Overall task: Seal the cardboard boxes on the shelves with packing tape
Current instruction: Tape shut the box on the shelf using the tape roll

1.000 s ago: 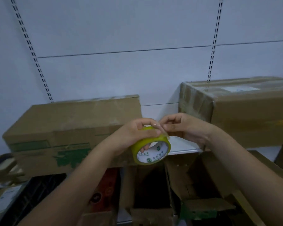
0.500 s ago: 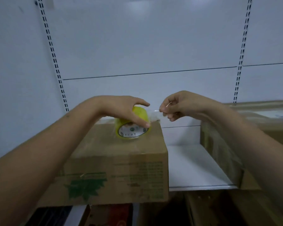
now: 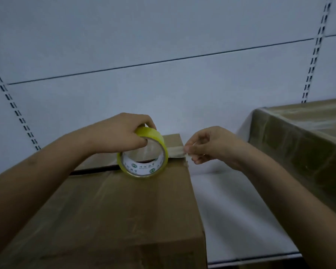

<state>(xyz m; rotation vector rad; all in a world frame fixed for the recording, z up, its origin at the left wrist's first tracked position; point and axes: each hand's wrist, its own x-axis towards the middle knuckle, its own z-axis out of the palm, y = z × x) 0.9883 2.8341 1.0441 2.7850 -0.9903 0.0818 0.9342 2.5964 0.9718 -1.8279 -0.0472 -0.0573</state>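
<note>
While the left hand (image 3: 116, 135) grips a glossy yellow tape roll (image 3: 144, 155) standing on edge at frame centre, its white core printed with green marks, the right hand (image 3: 211, 146) pinches the pulled tape end (image 3: 176, 152) at the box's far right edge. The matte brown cardboard box (image 3: 114, 210) shows a dark open seam. A film-wrapped box (image 3: 303, 140) sits at right on the smooth white shelf (image 3: 231, 210).

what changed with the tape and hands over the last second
The tape roll, held in the air in front of the shelf a second ago, now stands on edge on top of the left box, at the open flap seam. The right hand has drawn the tape end out to the box's right edge. Unchanged: the left hand grips the roll, and the right pinches the tape end.
</note>
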